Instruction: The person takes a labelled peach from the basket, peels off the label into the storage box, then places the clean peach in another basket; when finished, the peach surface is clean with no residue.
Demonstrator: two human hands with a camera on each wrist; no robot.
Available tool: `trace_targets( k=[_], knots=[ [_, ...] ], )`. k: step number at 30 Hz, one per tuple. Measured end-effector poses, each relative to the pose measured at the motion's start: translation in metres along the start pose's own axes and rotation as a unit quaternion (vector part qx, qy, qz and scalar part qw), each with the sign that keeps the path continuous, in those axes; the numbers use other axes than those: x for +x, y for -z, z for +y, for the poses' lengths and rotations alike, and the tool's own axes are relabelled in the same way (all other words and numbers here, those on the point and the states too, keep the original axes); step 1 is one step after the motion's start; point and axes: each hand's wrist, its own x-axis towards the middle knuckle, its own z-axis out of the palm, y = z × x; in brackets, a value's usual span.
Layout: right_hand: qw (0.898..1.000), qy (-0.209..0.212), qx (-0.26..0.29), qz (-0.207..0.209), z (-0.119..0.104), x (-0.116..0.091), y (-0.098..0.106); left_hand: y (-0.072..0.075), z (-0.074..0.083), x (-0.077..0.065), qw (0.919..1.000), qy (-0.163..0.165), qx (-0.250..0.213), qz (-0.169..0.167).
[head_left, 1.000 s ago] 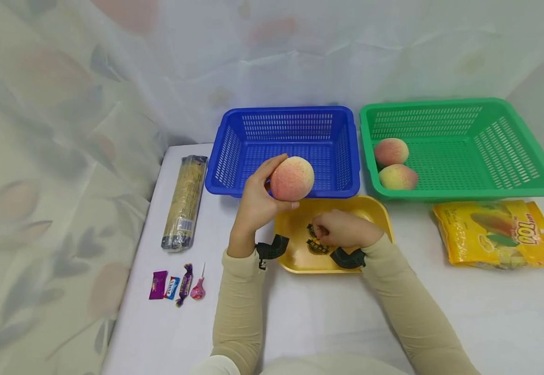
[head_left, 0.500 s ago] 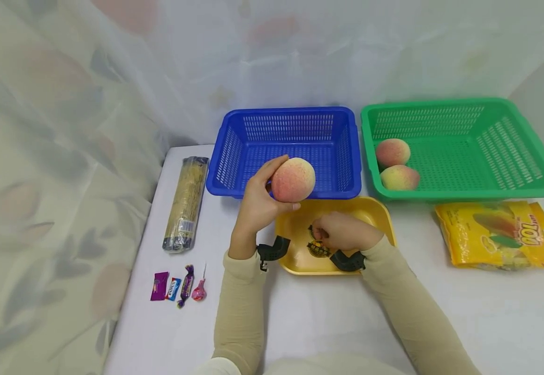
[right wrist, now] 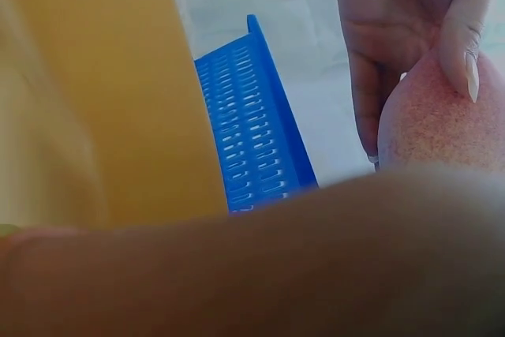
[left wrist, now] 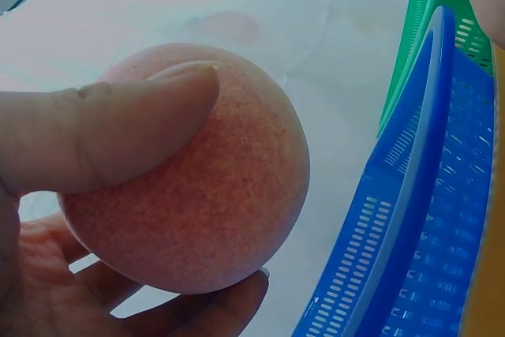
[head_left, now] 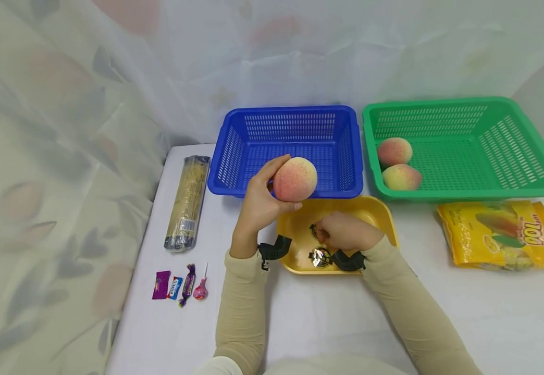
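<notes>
In the head view my left hand (head_left: 263, 200) grips a pink-and-yellow peach (head_left: 295, 179), raised over the front rim of the blue basket (head_left: 239, 195). The left wrist view shows the thumb across the peach and fingers beneath it. My right hand (head_left: 347, 232) is lowered over the yellow tray (head_left: 380, 208) with its fingers curled. Right at its fingertips is a small black-and-gold packet (head_left: 313, 230); I cannot tell whether it is pinched. A second shiny black-and-gold packet (head_left: 320, 257) lies nearer the tray's front edge. In the right wrist view my fingers are mostly hidden.
Two peaches (head_left: 395, 152) lie at the left end of the green basket (head_left: 464, 195). A yellow mango candy bag (head_left: 502, 234) sits in front of it. On the left are a wrapped bundle of sticks (head_left: 187, 203), a lollipop (head_left: 200, 289) and several wrapped sweets (head_left: 161, 285).
The second black-and-gold packet has shifted toward the tray's front edge and looks shinier. My left hand still holds the peach in about the same place; the right hand has barely moved.
</notes>
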Motion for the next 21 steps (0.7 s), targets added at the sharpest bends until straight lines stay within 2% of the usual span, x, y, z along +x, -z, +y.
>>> trace_targets(
  k=[6,15,21],
  knots=[
    [1.0,-0.006,0.0,0.004,0.001,-0.003,0.005,-0.002,0.003,0.002,1.0,-0.006,0.0,0.002],
    [0.998,0.036,0.001,0.045,-0.001,-0.015,0.013,-0.015,0.005,0.002,0.9995,-0.012,-0.011,-0.026],
    [0.996,0.063,0.004,0.056,-0.001,-0.013,0.008,-0.024,0.005,0.002,0.9988,-0.009,-0.005,-0.048]
  ],
)
